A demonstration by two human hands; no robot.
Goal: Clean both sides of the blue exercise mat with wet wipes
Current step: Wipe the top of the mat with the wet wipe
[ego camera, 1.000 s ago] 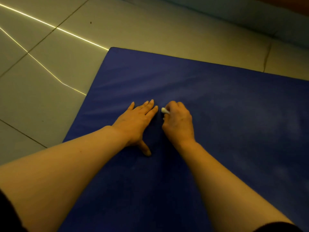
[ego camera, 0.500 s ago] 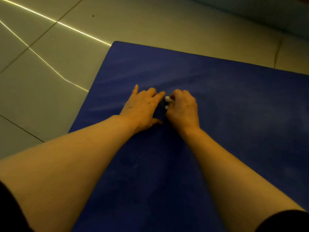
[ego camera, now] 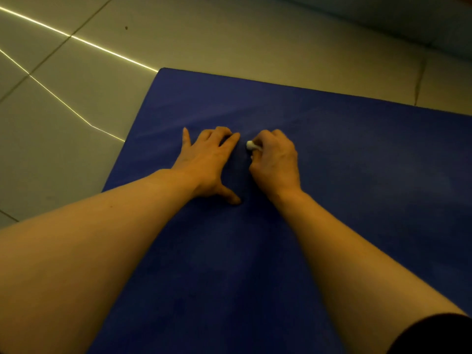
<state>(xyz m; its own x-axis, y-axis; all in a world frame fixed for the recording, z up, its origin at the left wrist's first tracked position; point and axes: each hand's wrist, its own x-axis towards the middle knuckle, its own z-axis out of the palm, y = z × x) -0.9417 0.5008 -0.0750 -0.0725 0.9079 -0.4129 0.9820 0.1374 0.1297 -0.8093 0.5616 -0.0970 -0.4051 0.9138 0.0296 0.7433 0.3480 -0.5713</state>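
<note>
The blue exercise mat [ego camera: 344, 175] lies flat on the floor and fills most of the view. My right hand [ego camera: 275, 162] grips a small bunched white wet wipe [ego camera: 251, 145] and presses it on the mat; only the wipe's tip shows past the curled fingers. My left hand [ego camera: 209, 162] rests on the mat just left of it, thumb spread, fingertips bent and touching the surface. A narrow strip of mat separates the two hands.
Pale floor tiles [ego camera: 76, 103] with bright grout lines surround the mat on the left and far side. The mat's far left corner [ego camera: 163, 70] lies beyond my hands. A wall base runs along the top right.
Both hands slid a little away from me along the mat and back, the right hand rubbing the wipe. My left thumb, tucked in half a second ago, is spread out again.
</note>
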